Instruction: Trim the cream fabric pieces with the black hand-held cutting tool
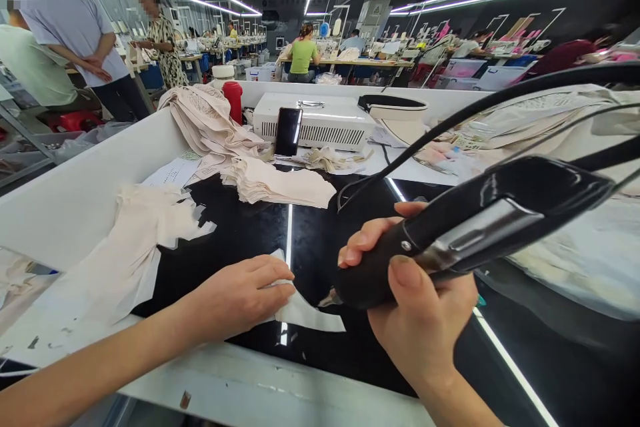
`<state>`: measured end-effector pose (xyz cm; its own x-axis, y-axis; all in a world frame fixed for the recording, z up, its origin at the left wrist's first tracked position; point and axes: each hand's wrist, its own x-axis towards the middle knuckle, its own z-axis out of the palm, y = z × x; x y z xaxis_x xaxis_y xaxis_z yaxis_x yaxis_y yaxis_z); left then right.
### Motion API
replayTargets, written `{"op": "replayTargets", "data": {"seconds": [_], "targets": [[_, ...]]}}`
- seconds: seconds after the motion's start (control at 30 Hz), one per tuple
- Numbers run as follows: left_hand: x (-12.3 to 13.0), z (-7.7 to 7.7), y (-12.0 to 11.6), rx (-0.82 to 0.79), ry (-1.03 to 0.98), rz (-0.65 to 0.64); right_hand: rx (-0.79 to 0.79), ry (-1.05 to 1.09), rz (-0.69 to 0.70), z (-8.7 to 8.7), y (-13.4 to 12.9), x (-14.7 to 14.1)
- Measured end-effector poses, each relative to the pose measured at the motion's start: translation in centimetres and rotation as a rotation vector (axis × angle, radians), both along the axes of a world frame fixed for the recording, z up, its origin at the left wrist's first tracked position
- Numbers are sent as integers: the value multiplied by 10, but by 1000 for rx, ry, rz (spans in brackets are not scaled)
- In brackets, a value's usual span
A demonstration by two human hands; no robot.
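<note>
From where I am standing, I am seeing the right hand (425, 330) holding a black tool (465, 230); its fingers are closing around the dark body, and the thumb is pressing on the near side. A black cable (430, 137) is running behind the tool. The metal tip (330, 297) is pointing down toward the left, just beside the curved edge of a white cloth piece (317, 320); whether it is touching, I cannot tell.

This cloth piece is lying on the black top of the bench (370, 355). One end is going under the fingers of the left hand (245, 295), and the other end is reaching toward the right, below the tip. The left fingers are resting together over the cloth, but I cannot tell if they are pinching it or only pressing.

Beyond the hands, a stack of pale pieces (287, 185) is lying near a phone (289, 132), which is leaning against a white box (320, 113). A loose cloth pile (117, 260) is spreading at the left.
</note>
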<state>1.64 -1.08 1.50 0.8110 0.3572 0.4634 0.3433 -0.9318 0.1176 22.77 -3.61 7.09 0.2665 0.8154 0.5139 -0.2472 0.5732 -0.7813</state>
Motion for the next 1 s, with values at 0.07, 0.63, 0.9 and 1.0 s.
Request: {"op": "replayTargets", "data": {"seconds": [0.07, 0.63, 0.9, 1.0], "targets": [[7, 4, -4, -63, 0, -12, -11, -21, -8, -2, -5, 5], [8, -3, -19, -166, 78, 14, 3, -3, -2, -6, -11, 3], [10, -8, -18, -101, 66, 0, -6, 18, 22, -4, -2, -13], [10, -10, -17, -98, 63, -1, -10, -1, 15, -5, -1, -14]]}}
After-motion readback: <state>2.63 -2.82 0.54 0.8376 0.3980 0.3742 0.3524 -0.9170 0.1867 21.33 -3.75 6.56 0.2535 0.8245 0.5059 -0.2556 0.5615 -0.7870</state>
